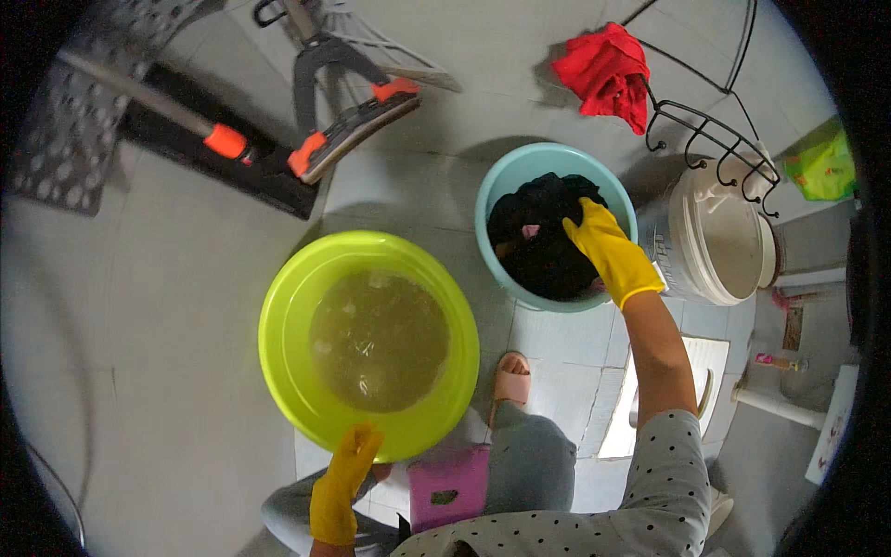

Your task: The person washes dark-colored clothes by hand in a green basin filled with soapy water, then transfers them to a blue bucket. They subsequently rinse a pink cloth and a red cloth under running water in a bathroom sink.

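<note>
My left hand (pixel 343 485), in a yellow rubber glove, is at the near rim of a lime-green basin (pixel 278 371), its fingers closed over the edge. Cloudy greyish-brown water (pixel 380 339) with patches of foam fills the basin's bottom. My right hand (pixel 603 243), gloved the same way, reaches into a light-blue basin (pixel 486 223) farther away on the right. Its thumb and fingers pinch a bunch of dark wet-looking clothes (pixel 538 265); the fingertips are partly sunk in the fabric. A small pink patch (pixel 530 231) shows among the dark cloth.
A pink stool (pixel 445 506) stands between my legs, and a pink slipper (pixel 512 379) is on my foot. A white bucket (pixel 719 237) sits right of the blue basin, below a black hook rack (pixel 715 130). Red cloth (pixel 608 74) hangs nearby. A mop (pixel 357 125) leans far left.
</note>
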Available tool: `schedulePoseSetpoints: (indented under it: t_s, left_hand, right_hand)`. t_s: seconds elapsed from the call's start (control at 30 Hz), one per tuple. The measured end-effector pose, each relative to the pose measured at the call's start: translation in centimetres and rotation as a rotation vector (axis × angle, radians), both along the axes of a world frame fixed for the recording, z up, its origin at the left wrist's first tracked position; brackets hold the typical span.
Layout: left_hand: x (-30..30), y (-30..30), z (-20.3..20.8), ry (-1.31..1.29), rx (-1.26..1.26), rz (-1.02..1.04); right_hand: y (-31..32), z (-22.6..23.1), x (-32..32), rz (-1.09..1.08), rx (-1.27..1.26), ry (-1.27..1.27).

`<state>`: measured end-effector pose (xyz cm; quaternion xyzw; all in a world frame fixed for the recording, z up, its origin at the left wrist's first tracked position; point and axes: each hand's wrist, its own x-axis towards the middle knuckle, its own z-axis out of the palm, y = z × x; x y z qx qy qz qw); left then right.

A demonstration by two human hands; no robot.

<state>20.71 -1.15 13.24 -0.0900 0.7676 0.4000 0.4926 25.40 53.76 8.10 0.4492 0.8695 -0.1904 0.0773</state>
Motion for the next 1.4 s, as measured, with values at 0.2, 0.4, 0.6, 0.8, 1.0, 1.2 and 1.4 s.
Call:
schedulePoseSetpoints:
  t_s: [0.2,0.4,0.6,0.8,1.0,1.2,1.4]
  left_hand:
    - [-1.0,-6.1,-2.0,0.350,-0.010,-0.242]
    - [-5.4,-10.0,-4.4,0.622,0.010,-0.352]
    - [0.1,-5.4,-2.4,0.846,0.180,-0.466]
    - [2.5,-4.7,-3.7,0.630,0.136,-0.497]
    - [-0.3,-2.0,-3.7,0.543,0.202,-0.435]
    - [-6.8,-1.5,-1.0,0.561,0.253,-0.271]
    - [-6.4,-4.2,7.3,0.494,0.256,-0.130]
  right_hand:
    - [-8.7,5.5,5.1,0.062,-0.045,0.427]
    - [-14.7,7.2,18.4,0.134,-0.105,0.506]
    - [-21.8,16.5,35.0,-0.264,-0.216,0.501]
    - [-23.0,19.0,37.9,-0.406,-0.227,0.466]
    - [-21.2,16.5,31.4,-0.419,-0.381,0.221]
    - [-19.2,15.4,25.5,-0.383,-0.644,-0.215]
    - [-19.3,20.2,30.1,-0.399,-0.812,-0.519]
